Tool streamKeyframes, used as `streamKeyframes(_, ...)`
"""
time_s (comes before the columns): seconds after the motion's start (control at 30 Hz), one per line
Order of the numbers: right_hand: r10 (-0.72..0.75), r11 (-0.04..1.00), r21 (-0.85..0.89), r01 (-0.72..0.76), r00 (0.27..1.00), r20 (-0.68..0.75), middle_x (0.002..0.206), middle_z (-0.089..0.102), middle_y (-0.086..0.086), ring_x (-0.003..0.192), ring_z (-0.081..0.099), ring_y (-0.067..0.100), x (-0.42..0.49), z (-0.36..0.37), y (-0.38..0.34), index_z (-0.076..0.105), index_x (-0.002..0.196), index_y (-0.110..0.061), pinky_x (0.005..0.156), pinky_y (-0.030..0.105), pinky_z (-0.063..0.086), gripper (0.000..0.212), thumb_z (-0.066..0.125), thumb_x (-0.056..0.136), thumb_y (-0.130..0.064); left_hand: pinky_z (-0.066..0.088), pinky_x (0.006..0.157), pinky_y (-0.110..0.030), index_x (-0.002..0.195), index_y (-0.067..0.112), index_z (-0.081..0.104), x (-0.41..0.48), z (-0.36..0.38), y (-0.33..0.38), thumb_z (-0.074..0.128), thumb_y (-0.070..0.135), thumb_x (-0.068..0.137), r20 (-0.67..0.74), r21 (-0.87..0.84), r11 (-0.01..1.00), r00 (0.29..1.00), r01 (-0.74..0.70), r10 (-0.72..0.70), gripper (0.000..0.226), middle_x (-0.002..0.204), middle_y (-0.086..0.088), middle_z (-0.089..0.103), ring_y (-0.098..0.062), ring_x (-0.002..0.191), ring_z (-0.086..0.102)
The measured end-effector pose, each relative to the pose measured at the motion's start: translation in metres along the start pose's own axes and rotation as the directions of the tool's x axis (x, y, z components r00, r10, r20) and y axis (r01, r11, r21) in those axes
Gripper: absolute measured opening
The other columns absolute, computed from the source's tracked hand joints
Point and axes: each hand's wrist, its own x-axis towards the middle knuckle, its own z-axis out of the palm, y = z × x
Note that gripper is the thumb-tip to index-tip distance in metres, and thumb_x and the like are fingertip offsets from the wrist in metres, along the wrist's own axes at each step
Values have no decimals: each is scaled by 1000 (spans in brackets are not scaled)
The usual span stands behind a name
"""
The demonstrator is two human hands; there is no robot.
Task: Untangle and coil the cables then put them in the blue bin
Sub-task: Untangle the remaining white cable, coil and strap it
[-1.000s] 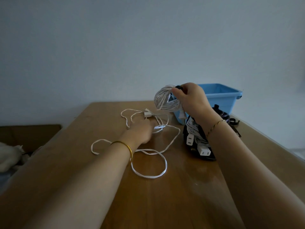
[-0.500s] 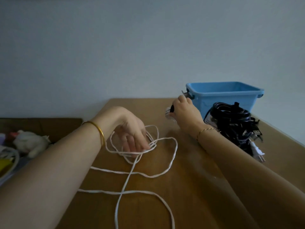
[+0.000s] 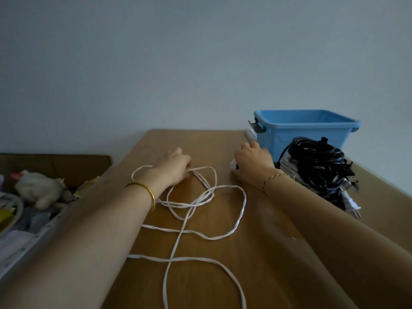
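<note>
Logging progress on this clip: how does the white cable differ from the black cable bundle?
The white cable lies in loose crossing loops; the black cable bundle is wound into a compact heap. The left hand pinches the white cable; no hand holds the black cable bundle. The white cable spreads across the table; the black cable bundle sits beside the blue bin. Both lie outside the bin.
</note>
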Motion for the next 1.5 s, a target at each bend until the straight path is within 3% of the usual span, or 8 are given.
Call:
streamKeyframes(0.23,-5,995,97,11,998,-58,118,50,8,113,45,28,-7,6,5,57,112,-10,83,34,41,22,49,91,-11,41,82,-35,93,19,58,-4,3,-1,57,19,91,-160,69,997,986,-29,39,2,104,-4,49,-25,105,46)
streamKeyframes(0.4,1,984,181,6,999,-37,113,49,9,110,44,29,-7,3,11,59,109,-9,76,35,43,22,49,90,-4,37,54,-29,86,18,51,-10,-14,-5,59,19,90,-311,-175,984,948,12,-67,9,81,1,59,-19,69,55)
streamKeyframes(0.67,52,946,321,-50,999,4,122,51,12,115,46,32,-7,0,22,58,118,-6,90,38,45,35,47,87,6,37,63,-30,88,13,50,-17,-51,3,59,13,86,-419,-421,907,891,-21,-174,10,81,0,52,-23,76,52)
streamKeyframes(0.93,31,940,341,-24,999,-14,132,47,9,121,40,32,-10,5,20,54,130,-15,93,39,44,53,41,86,11,40,62,-30,84,19,58,-20,-43,3,55,12,89,-281,-248,967,951,59,-130,9,101,-5,58,-24,85,56)
streamKeyframes(1.03,5,948,317,-3,1000,-6,131,48,5,120,38,30,-10,9,20,53,130,-18,91,39,46,48,45,88,5,47,86,-38,103,20,60,-23,-41,9,56,13,87,-117,-90,982,978,165,-175,18,124,-9,50,-28,110,50)
streamKeyframes(1.1,6,952,306,-1,1000,-15,128,50,4,118,38,28,-9,11,20,55,127,-18,90,38,46,41,50,90,-3,40,101,-41,126,17,54,-21,-44,22,54,13,86,-161,-19,989,975,150,-151,40,134,-11,42,-30,125,40)
streamKeyframes(1.23,-3,959,284,13,999,-35,122,53,5,115,40,28,-8,13,19,59,118,-14,88,36,45,28,56,90,-13,42,101,-37,127,10,55,-9,-40,63,53,3,88,-230,-273,946,967,-174,112,40,128,-9,52,-23,116,51)
streamKeyframes(1.5,-32,976,216,40,999,-39,115,56,7,112,43,28,-1,17,22,62,105,-12,86,35,45,17,54,92,-20,43,75,-34,116,5,50,22,5,103,68,11,84,107,-405,914,994,18,28,37,104,-10,55,-27,96,55)
